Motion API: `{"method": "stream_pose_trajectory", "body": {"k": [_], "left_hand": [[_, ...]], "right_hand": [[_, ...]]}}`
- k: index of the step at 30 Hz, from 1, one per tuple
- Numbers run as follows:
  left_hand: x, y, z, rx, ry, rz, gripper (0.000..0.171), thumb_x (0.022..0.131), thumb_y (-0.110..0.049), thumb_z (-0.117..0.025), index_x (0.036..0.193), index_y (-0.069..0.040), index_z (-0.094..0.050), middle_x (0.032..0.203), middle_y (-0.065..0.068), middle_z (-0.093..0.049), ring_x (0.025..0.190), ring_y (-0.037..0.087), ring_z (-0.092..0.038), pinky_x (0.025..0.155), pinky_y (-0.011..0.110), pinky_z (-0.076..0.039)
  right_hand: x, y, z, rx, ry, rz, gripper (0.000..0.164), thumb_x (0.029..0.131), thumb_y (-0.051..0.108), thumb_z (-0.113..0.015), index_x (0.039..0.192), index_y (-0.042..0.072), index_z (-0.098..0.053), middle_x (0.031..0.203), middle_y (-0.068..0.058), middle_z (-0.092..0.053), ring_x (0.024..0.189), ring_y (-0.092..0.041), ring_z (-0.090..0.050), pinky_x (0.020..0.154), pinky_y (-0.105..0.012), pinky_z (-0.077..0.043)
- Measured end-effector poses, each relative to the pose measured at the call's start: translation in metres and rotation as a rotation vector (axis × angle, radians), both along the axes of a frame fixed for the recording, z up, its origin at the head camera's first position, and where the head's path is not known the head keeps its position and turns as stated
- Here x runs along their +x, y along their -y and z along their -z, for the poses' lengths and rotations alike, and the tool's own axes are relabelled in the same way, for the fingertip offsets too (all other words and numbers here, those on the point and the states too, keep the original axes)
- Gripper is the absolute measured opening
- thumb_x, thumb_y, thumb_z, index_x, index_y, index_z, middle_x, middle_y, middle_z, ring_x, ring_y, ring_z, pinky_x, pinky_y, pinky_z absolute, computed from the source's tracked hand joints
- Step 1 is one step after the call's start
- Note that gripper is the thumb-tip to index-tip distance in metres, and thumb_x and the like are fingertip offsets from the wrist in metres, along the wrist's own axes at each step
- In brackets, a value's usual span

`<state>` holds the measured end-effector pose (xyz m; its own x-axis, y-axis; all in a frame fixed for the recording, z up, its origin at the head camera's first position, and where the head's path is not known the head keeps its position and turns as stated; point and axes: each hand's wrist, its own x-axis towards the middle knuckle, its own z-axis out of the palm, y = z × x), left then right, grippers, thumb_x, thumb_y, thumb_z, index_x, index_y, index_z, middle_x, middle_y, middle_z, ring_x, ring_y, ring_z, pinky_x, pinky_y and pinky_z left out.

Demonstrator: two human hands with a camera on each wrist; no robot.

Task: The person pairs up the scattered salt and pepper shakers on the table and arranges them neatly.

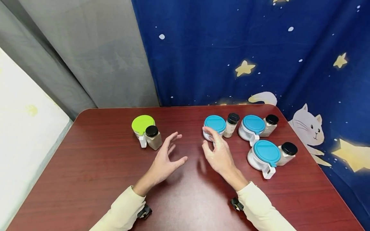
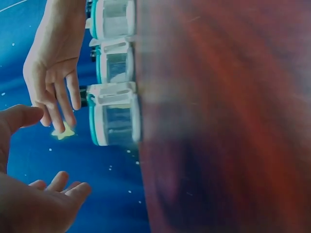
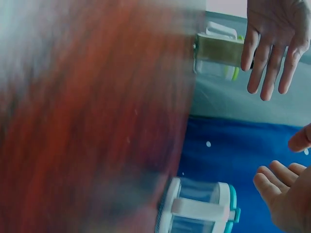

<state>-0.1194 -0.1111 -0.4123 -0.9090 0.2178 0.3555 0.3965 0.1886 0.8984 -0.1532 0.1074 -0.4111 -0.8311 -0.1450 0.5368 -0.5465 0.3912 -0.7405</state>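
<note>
My left hand (image 1: 164,160) hovers over the middle of the table, fingers spread and holding nothing. Nearest to it, on its left, a black-capped seasoning bottle (image 1: 154,141) stands against a jar with a green lid (image 1: 143,124) and white handle. My right hand (image 1: 219,154), also empty and relaxed, faces it with a gap between. Its fingers partly cover a blue-lidded jar (image 1: 215,122) in the head view; the right wrist view shows that hand (image 3: 286,196) apart from a blue-lidded jar (image 3: 199,206). Beside the covered jar stands a black-capped shaker (image 1: 231,126).
Farther right are two more blue-lidded jars (image 1: 253,124) (image 1: 266,152), each with a black-capped bottle (image 1: 269,126) (image 1: 286,154) beside it. The reddish-brown table (image 1: 95,160) ends at a grey curtain (image 1: 110,57) and a blue star-patterned curtain (image 1: 202,57).
</note>
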Motion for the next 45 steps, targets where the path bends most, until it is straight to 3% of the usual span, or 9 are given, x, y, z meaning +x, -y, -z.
{"method": "stream_pose_trajectory", "body": {"k": [5, 10, 15, 22, 29, 32, 36, 39, 45], "left_hand": [[0.012, 0.014, 0.01, 0.044, 0.006, -0.005, 0.091, 0.079, 0.007, -0.084, 0.154, -0.015, -0.037, 0.147, 0.007, -0.049, 0.14, 0.029, -0.042, 0.112, 0.047, -0.034], [0.022, 0.031, 0.015, 0.082, 0.013, -0.016, 0.092, 0.077, 0.008, -0.084, 0.153, -0.015, -0.038, 0.146, 0.007, -0.05, 0.136, 0.04, -0.044, 0.111, 0.045, -0.036], [0.026, 0.048, 0.016, 0.07, 0.01, -0.042, 0.09, 0.077, 0.01, -0.083, 0.153, -0.007, -0.037, 0.146, 0.008, -0.05, 0.136, 0.031, -0.046, 0.11, 0.043, -0.037], [0.027, 0.076, 0.01, 0.136, -0.021, -0.119, 0.086, 0.076, 0.021, -0.077, 0.15, 0.008, -0.035, 0.141, 0.028, -0.048, 0.131, 0.024, -0.051, 0.107, 0.035, -0.041], [0.022, 0.105, -0.001, 0.153, -0.041, -0.162, 0.091, 0.075, 0.025, -0.073, 0.154, -0.003, -0.037, 0.144, 0.027, -0.045, 0.134, 0.028, -0.046, 0.108, 0.031, -0.04], [0.018, 0.114, -0.003, 0.176, -0.042, -0.135, 0.097, 0.074, 0.027, -0.072, 0.156, -0.006, -0.033, 0.147, 0.028, -0.041, 0.138, 0.026, -0.041, 0.11, 0.029, -0.037], [0.007, 0.126, -0.003, 0.197, 0.011, -0.102, 0.105, 0.075, 0.027, -0.07, 0.16, -0.009, -0.02, 0.155, 0.019, -0.033, 0.146, 0.028, -0.028, 0.112, 0.025, -0.031], [-0.006, 0.141, -0.001, 0.099, 0.078, -0.103, 0.112, 0.079, 0.019, -0.074, 0.163, -0.014, -0.008, 0.162, 0.013, -0.023, 0.15, 0.03, -0.015, 0.116, 0.029, -0.025], [-0.04, 0.163, 0.004, -0.102, 0.251, -0.073, 0.129, 0.08, 0.003, -0.083, 0.161, -0.021, 0.015, 0.168, 0.009, 0.004, 0.153, 0.03, 0.003, 0.117, 0.058, -0.009]], "right_hand": [[0.004, 0.011, 0.004, 0.105, 0.101, -0.024, 0.048, 0.097, 0.014, -0.066, 0.144, 0.012, -0.054, 0.138, -0.003, -0.061, 0.124, -0.025, -0.059, 0.102, -0.045, -0.046], [0.007, 0.02, 0.004, 0.189, 0.181, -0.024, 0.051, 0.096, 0.023, -0.069, 0.145, 0.018, -0.054, 0.139, 0.005, -0.059, 0.124, -0.021, -0.058, 0.101, -0.043, -0.047], [0.008, 0.028, 0.004, 0.244, 0.202, -0.026, 0.053, 0.094, 0.026, -0.07, 0.145, 0.019, -0.054, 0.139, 0.005, -0.059, 0.128, -0.017, -0.055, 0.104, -0.041, -0.044], [0.006, 0.038, 0.006, 0.292, 0.231, -0.045, 0.056, 0.094, 0.031, -0.07, 0.145, 0.018, -0.053, 0.137, -0.003, -0.061, 0.127, -0.017, -0.055, 0.104, -0.041, -0.044], [-0.001, 0.049, 0.006, 0.323, 0.268, -0.077, 0.058, 0.096, 0.036, -0.068, 0.148, 0.018, -0.05, 0.14, -0.001, -0.059, 0.13, -0.016, -0.053, 0.106, -0.041, -0.042], [-0.004, 0.055, 0.005, 0.324, 0.28, -0.085, 0.058, 0.096, 0.036, -0.068, 0.148, 0.018, -0.05, 0.141, 0.0, -0.058, 0.13, -0.016, -0.053, 0.107, -0.04, -0.041], [-0.009, 0.064, 0.004, 0.325, 0.297, -0.097, 0.059, 0.096, 0.036, -0.069, 0.149, 0.018, -0.049, 0.141, 0.001, -0.058, 0.131, -0.016, -0.052, 0.107, -0.039, -0.041], [-0.013, 0.073, 0.003, 0.341, 0.305, -0.114, 0.061, 0.096, 0.035, -0.069, 0.15, 0.015, -0.047, 0.142, 0.001, -0.058, 0.131, -0.015, -0.051, 0.108, -0.039, -0.04], [-0.022, 0.096, 0.002, 0.388, 0.324, -0.135, 0.067, 0.096, 0.039, -0.069, 0.152, 0.013, -0.044, 0.145, 0.001, -0.055, 0.133, -0.014, -0.05, 0.108, -0.037, -0.04]]}}
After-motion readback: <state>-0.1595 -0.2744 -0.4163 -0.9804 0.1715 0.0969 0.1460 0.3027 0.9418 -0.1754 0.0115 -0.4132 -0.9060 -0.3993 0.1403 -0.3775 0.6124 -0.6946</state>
